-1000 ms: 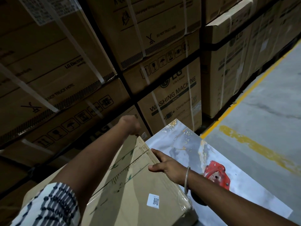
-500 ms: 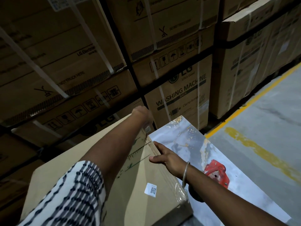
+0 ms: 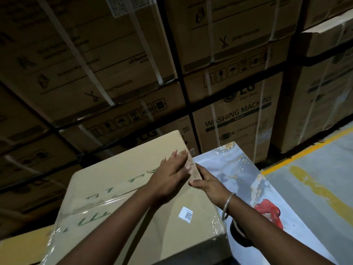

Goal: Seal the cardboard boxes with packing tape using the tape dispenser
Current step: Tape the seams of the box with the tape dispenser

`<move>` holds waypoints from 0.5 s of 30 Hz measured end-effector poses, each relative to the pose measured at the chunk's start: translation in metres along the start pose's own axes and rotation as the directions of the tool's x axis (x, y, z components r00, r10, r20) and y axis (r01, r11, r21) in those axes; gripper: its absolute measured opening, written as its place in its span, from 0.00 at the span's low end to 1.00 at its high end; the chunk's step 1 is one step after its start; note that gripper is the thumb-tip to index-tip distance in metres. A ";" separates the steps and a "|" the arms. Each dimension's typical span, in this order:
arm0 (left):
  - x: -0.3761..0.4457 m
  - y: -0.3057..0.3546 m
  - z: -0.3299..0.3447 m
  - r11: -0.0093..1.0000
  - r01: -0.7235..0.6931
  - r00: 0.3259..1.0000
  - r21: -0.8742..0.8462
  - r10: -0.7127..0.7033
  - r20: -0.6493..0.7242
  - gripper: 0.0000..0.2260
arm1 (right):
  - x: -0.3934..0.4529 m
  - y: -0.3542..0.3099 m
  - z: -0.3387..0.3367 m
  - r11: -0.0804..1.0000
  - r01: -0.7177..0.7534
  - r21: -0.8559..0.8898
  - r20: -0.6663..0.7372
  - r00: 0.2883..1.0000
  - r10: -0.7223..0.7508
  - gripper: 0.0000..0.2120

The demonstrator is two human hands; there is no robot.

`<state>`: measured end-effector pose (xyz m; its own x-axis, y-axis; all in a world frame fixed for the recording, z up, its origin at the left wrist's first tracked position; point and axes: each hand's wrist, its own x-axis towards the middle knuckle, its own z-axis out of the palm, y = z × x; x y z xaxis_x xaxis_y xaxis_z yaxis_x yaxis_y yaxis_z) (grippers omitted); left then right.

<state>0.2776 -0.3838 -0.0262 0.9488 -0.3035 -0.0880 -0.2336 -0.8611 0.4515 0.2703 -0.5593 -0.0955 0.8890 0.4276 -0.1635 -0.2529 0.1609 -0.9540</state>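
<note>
1 head camera looks steeply down, close over the cardboard box (image 3: pixel 133 197).

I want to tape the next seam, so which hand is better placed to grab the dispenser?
Right, probably. The red dispenser lies on the table just beyond the right hand, beside that forearm. The left hand lies flat on the box, farther away.

Both forearms are bare, no sleeve showing; a thin silver metal bangle (image 3: pixel 227 205) circles the right wrist, well back from the fingers of that hand
</note>
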 end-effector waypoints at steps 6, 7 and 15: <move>-0.067 -0.021 0.005 0.977 0.003 0.999 0.214 -0.013 0.046 0.27 | 0.001 -0.003 0.001 1.000 -0.017 0.019 0.013 1.000 0.017 0.23; -0.076 -0.023 0.005 0.975 0.029 0.998 0.220 -0.038 0.040 0.27 | 0.001 -0.005 0.000 1.000 -0.018 0.008 0.011 1.000 0.018 0.23; -0.126 -0.044 -0.002 0.966 0.221 0.974 0.131 -0.213 -0.075 0.25 | -0.006 -0.023 -0.001 0.898 0.112 -0.425 0.041 0.994 -0.105 0.36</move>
<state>0.1690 -0.3066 -0.0331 0.9899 -0.0818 -0.1158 -0.0437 -0.9529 0.3002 0.2709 -0.5661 -0.0727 0.8941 0.4448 -0.0524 0.0347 -0.1854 -0.9821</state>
